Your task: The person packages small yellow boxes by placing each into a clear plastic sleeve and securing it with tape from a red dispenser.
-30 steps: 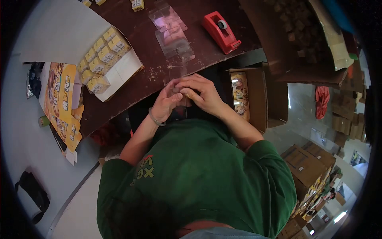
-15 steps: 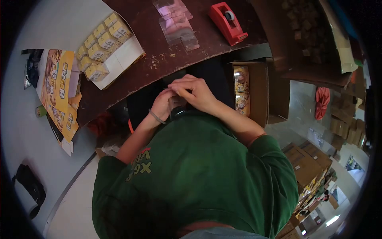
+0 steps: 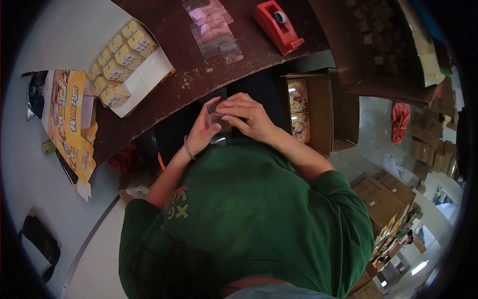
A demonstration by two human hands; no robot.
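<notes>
Close to my shirt, at the table's front edge, my two hands hold a small clear plastic box [image 3: 219,130]. My left hand [image 3: 200,132] is closed round its left side, with the thumb across the near face. From the right, my right hand [image 3: 253,118] has its fingers bent over the upper part, pinching the plastic. Its far side is hidden behind the fingers. Beyond my hands, flat clear plastic pieces [image 3: 213,31] lie stacked on the dark red table [image 3: 194,82]. A red tape dispenser [image 3: 279,30] stands to their right.
At the left, a white-lined tray [image 3: 149,74] holds several small yellow boxes [image 3: 117,70]. A printed yellow carton [image 3: 72,117] lies beside it. To the right is an open cardboard box [image 3: 343,114] with yellow printed packs [image 3: 298,107]; a larger carton [image 3: 393,89] of small pieces stands above it.
My left hand has opened out slightly, its thumb now showing on the near face, and more of the clear box is visible. The right fingers stay on it. The view has shifted a little.
</notes>
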